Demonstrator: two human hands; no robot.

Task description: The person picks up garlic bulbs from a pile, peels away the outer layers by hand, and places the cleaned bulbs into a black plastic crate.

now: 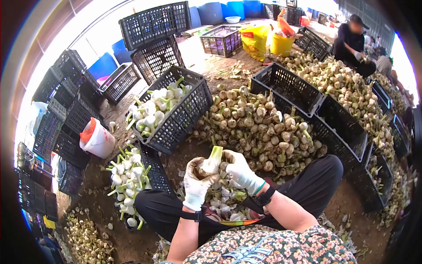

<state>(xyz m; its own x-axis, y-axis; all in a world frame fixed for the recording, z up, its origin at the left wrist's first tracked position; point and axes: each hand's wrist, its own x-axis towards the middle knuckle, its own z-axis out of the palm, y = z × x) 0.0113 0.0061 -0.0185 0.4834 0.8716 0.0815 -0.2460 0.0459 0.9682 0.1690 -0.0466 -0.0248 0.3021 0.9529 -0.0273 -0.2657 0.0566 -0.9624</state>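
- White fabric gloves cover both hands: the left hand (196, 182) and the right hand (241, 170) meet on one garlic bulb (211, 163), stalk up, just on the near side of the unpeeled garlic heap (259, 127).
- Each grip is closed round that bulb, fingers wrapped over its skin.
- Left of the heap, a tilted black crate (184, 119) holds clean white bulbs; a second crate (158, 174), nearer than the heap, holds more.
- Pale skins and scraps (226, 200) lie in the lap, nearer than the heap.
- By my judgement a fair share is cleaned, yet the heap is large, so much is left.
- Beyond the heap another person (351, 44) sits by a longer bank of garlic.
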